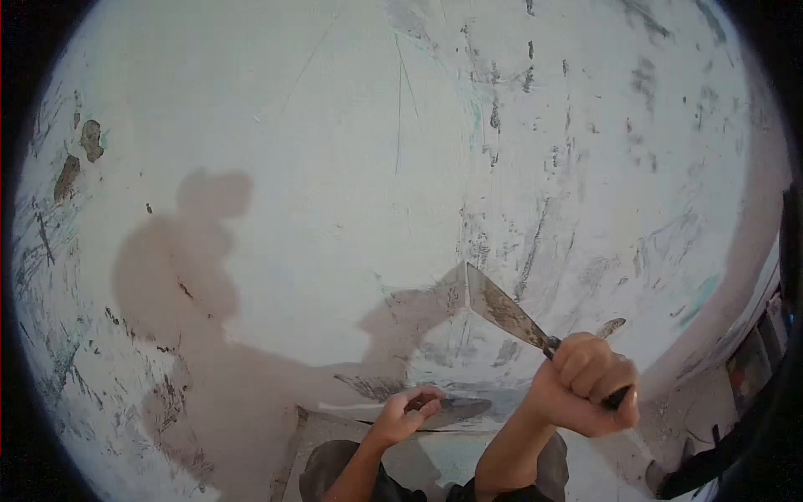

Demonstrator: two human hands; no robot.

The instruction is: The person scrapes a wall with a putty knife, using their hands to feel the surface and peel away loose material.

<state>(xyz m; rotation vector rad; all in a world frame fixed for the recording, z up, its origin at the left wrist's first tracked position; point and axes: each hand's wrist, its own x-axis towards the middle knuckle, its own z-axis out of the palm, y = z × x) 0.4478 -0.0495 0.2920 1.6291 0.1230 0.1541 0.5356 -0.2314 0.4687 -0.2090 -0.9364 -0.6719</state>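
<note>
Head view: scraper (507, 312), long axis slanting upper-left, gripped by right hand (588, 383), lower right; left hand (405, 416), lower centre, half-curled, apart.

Shows greenish white across the wall (335, 142), dark grey streaking above the scraper (520, 325), mottled brown along its blade (500, 307).

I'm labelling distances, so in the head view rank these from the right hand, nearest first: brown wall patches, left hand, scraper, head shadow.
1. Scraper: gripped in the right hand.
2. Left hand: low, near the middle.
3. Head shadow: on the wall, left of centre.
4. Brown wall patches: far upper left.
</note>
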